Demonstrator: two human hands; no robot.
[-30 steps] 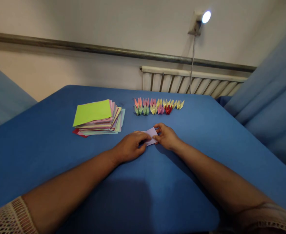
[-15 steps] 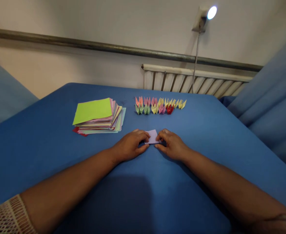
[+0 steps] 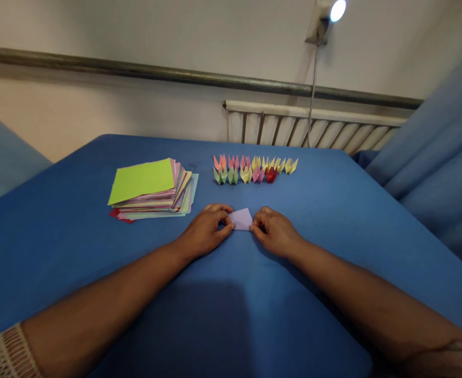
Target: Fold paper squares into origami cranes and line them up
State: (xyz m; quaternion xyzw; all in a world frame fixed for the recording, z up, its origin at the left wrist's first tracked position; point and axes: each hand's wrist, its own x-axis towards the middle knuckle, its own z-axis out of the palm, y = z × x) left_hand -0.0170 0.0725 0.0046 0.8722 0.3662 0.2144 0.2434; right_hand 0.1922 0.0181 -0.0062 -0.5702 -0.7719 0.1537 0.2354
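A small folded piece of lilac paper (image 3: 241,219) lies on the blue-covered table (image 3: 294,294) between my hands. My left hand (image 3: 207,229) pinches its left end between thumb and fingers. At the right corner, the thumb and fingertips of my right hand (image 3: 275,231) are closed on the paper's edge. The paper's two ends are partly hidden by my fingers. Beyond it stand two rows of folded paper cranes (image 3: 247,174) in orange, pink, yellow, green and red.
To the left lies a stack of coloured paper sheets (image 3: 144,184), yellow-green on top, its edges uneven. Behind the table are a wall with a metal pipe (image 3: 176,74), a radiator (image 3: 313,114) and a lamp (image 3: 337,10) with a hanging cord. Blue curtains (image 3: 443,142) hang at both sides.
My thumbs and fingertips have drawn closer together into pinches at the paper's ends, and more of the lilac paper shows between them. The whole view has shifted slightly.
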